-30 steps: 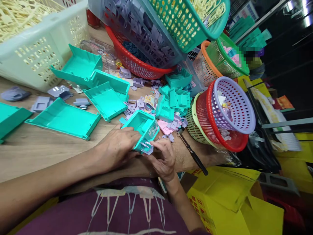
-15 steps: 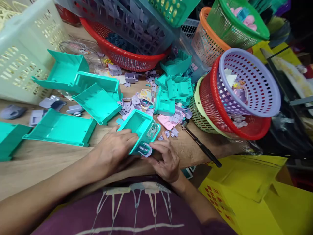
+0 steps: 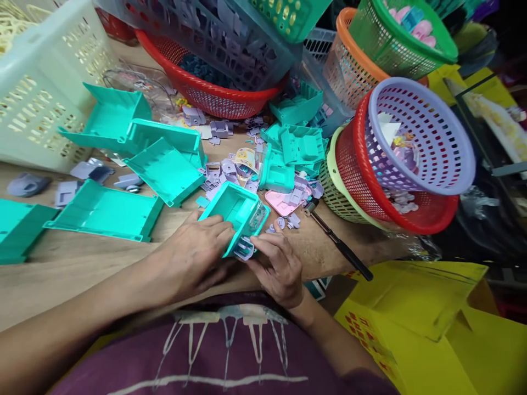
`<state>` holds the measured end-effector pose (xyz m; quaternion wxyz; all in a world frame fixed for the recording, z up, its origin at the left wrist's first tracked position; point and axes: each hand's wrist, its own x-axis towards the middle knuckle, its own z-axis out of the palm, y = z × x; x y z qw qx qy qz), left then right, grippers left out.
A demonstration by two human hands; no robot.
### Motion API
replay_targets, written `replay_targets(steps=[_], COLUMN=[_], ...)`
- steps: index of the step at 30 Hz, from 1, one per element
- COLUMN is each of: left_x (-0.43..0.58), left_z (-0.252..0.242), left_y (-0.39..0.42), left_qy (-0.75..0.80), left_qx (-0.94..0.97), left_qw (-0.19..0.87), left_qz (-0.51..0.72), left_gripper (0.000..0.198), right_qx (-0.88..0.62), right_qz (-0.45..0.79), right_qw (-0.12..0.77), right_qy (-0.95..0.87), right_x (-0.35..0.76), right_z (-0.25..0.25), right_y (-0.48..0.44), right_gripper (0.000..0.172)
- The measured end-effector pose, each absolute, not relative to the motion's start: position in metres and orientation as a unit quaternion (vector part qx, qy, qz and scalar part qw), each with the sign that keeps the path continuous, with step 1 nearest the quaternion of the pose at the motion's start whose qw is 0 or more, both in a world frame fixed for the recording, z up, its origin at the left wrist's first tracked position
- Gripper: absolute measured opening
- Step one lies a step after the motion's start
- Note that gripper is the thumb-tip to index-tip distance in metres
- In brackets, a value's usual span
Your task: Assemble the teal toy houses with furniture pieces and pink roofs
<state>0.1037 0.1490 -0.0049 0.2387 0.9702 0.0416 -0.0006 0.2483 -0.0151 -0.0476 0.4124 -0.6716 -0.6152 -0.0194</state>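
Note:
My left hand (image 3: 201,249) is closed around the near left side of a turquoise plastic box (image 3: 234,206), whose open top faces up. Its right end wall has a recess with a clear, shiny part (image 3: 259,215). In my right hand (image 3: 282,269), thumb and fingers pinch a small lavender plastic piece (image 3: 244,249) against the lower right end of the box. The box tilts over the table's front edge. Just beyond it lie loose lavender parts (image 3: 222,173) and a pink plate (image 3: 282,203).
A hammer (image 3: 337,241) with a black handle lies right of my hands. Turquoise shells (image 3: 107,211) spread across the left of the table. Stacked baskets stand right, a lavender one (image 3: 465,142) on top. A red basket (image 3: 230,104) sits behind, a yellow carton (image 3: 411,307) below right.
The lavender piece has turned and now sits closer against the box's end wall. The box has shifted only slightly, with both hands staying on it.

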Motion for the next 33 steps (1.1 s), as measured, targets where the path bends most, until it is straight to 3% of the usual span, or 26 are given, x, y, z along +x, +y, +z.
replay_targets(steps=[5,12,21,25,29,33], left_x=[0.102,0.124,0.133,0.131,0.118,0.116], left_z=[0.009,0.01,0.013,0.011,0.01,0.007], left_y=[0.151,0.132,0.126,0.127,0.138,0.142], left_qy=[0.055,0.183,0.197,0.128,0.04,0.025], left_qx=[0.944,0.956,0.959,0.975,0.983,0.979], left_qw=[0.324,0.224,0.17,0.137,0.165,0.192], left_qz=[-0.01,-0.052,-0.111,-0.117,-0.064,-0.069], left_gripper=[0.025,0.028,0.028,0.024,0.029,0.039], right_qx=[-0.679,-0.663,-0.66,-0.653,-0.641,-0.606], right_qz=[0.011,0.018,-0.009,-0.011,-0.011,-0.073], right_qw=[0.46,0.456,0.442,0.423,0.378,0.32], right_qy=[-0.572,-0.593,-0.607,-0.628,-0.668,-0.725], right_x=[0.253,0.252,0.245,0.244,0.256,0.284], right_z=[-0.059,-0.07,-0.074,-0.077,-0.067,-0.045], right_y=[-0.018,-0.02,-0.015,-0.01,-0.01,-0.009], right_gripper=[0.037,0.032,0.019,0.012,0.016,0.034])
